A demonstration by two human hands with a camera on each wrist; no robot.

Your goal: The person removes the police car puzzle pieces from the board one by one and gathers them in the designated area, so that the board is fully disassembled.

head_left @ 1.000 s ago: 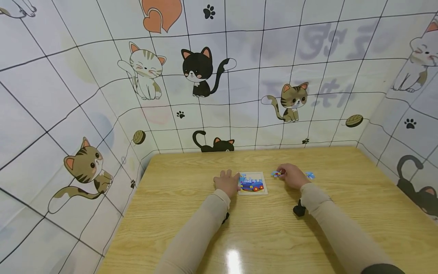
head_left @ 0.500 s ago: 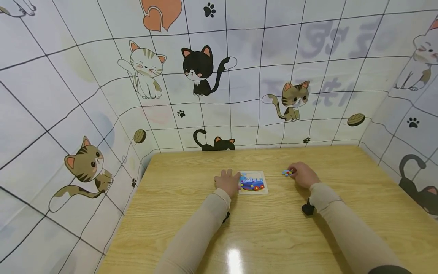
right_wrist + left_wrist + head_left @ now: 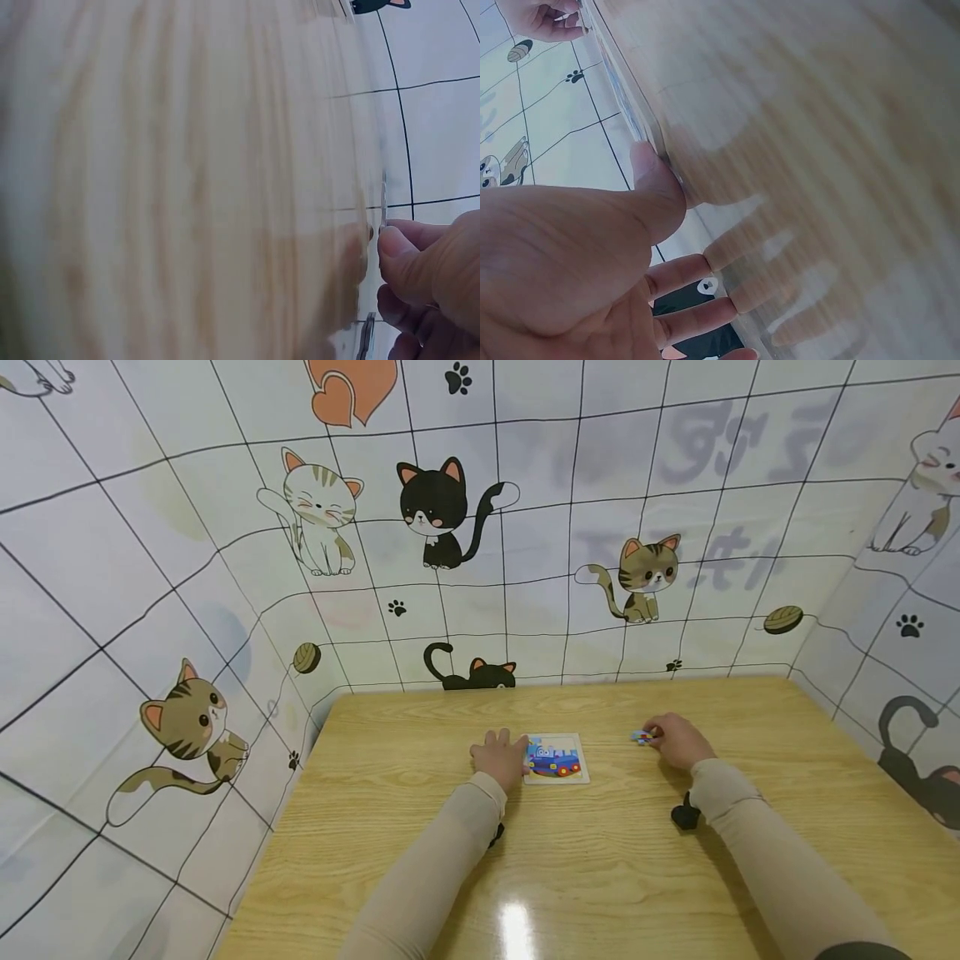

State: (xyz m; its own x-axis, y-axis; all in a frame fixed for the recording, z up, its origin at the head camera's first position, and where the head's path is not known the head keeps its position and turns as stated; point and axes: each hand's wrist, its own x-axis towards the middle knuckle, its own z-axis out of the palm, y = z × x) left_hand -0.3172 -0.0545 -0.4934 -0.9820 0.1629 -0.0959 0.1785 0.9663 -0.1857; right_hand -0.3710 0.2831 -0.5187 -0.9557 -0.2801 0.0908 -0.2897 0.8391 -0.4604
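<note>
R hand (image 3: 681, 743): thumb & index grasping a small flat light-blue puzzle pc w/ bits of red and yellow (image 3: 641, 737), other fingers curled below. R wrist cam gets the pc edge-on, approx. parallel w/ the tabletop, poking out past my thumb tip; can't tell if it touches the wood. By the curled fingers there's a thin dark flat thing (image 3: 366, 337), also edge-on, too little of it visible to ID.

L hand (image 3: 500, 764): grasping nothing, fingers spread & more or less straight, tips down on the pale yellow wood-grain table (image 3: 585, 860); thumb rests against the L edge of a square off-white puzzle board (image 3: 557, 780). Board lies flat, just R of that hand, w/ a blue cartoon train pic (image 3: 553, 762) on it, red & yellow wheels. Pc is to the R of the board, well apart, wood showing btwn.

Both arms in beige sleeves (image 3: 435, 860), a small black thing (image 3: 686, 814) hanging at my R wrist. Behind the table: white wall covering w/ black grid lines & cartoon cats (image 3: 540, 635).
</note>
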